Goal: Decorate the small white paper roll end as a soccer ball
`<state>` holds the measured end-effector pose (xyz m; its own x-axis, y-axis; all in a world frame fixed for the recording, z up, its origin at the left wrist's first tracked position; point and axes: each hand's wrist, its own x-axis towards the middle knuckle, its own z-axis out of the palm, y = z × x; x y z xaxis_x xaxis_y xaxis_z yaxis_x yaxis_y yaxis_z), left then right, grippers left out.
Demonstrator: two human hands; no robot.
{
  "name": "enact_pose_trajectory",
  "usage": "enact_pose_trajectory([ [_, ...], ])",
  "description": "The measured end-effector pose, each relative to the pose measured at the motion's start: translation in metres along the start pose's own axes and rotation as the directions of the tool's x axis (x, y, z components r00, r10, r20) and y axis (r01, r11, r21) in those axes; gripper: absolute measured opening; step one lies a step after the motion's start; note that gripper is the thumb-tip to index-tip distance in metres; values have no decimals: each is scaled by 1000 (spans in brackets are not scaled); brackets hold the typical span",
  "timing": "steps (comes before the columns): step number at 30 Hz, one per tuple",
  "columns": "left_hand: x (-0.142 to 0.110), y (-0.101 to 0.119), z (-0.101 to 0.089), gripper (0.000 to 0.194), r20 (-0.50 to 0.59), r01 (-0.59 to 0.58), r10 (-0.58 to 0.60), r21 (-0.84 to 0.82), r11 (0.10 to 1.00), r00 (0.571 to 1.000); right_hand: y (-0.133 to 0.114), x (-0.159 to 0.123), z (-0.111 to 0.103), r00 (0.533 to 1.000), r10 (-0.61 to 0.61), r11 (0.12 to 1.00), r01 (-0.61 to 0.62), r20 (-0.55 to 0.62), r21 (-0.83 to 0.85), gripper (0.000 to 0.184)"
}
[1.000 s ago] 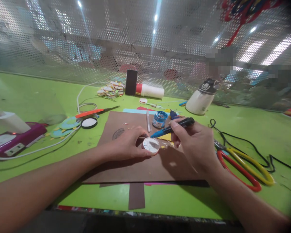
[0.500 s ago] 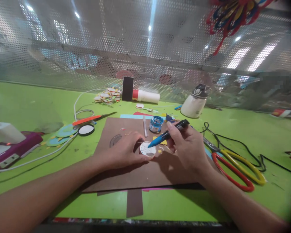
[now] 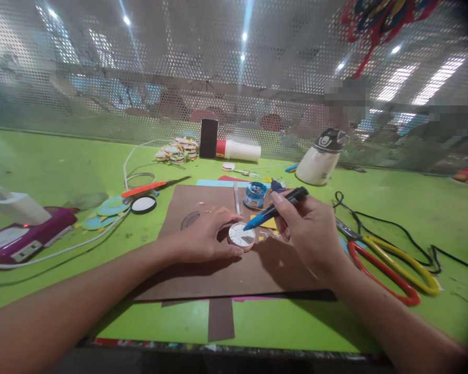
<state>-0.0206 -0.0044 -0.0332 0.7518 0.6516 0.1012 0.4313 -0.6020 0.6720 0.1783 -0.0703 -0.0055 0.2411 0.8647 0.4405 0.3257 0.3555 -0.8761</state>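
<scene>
My left hand [image 3: 206, 236] curls round a small white paper disc [image 3: 242, 236] with drawn lines, pinning it on a brown card sheet [image 3: 234, 259]. My right hand [image 3: 310, 228] grips a black and blue marker [image 3: 275, 208], its blue tip just above the disc's upper right edge. A small blue open pot [image 3: 255, 194] and a clear pen [image 3: 236, 197] lie on the card just behind the disc. Yellow paper scraps [image 3: 268, 222] sit under the marker.
Red and yellow handled scissors [image 3: 386, 267] and a black cord [image 3: 393, 228] lie right. At left are a purple device [image 3: 19, 236], white cable, teal paper circles [image 3: 109, 208] and an orange knife [image 3: 152, 186]. A white jug [image 3: 320, 158], glue tube [image 3: 239, 150] and stacked discs [image 3: 175, 149] stand before the perforated screen.
The marker tip dipped onto the disc, then lifted slightly to its upper right edge. My left hand kept hold of the disc. The view shifted a little.
</scene>
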Motion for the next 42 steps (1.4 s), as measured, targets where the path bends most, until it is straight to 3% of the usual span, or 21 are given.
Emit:
enact_pose_trajectory([
  [9,2,-4,6,44,-43,21,-21,-11,1000,999,2,2,-1,1000,-9,1000,10,16,-28,34],
  [24,0,2,7,64,-41,189,-193,-90,978,980,2,3,-1,998,-31,999,32,46,-18,42],
  [31,2,-6,2,64,-28,55,-57,-70,996,998,2,2,-1,999,-3,1000,2,39,5,35],
  [37,3,-9,4,51,-21,37,-39,-72,997,999,-1,3,-1,997,34,999,-34,63,-4,43],
  [42,2,-9,5,51,-30,55,-57,-81,995,998,-1,4,-3,991,77,994,-85,109,69,41],
])
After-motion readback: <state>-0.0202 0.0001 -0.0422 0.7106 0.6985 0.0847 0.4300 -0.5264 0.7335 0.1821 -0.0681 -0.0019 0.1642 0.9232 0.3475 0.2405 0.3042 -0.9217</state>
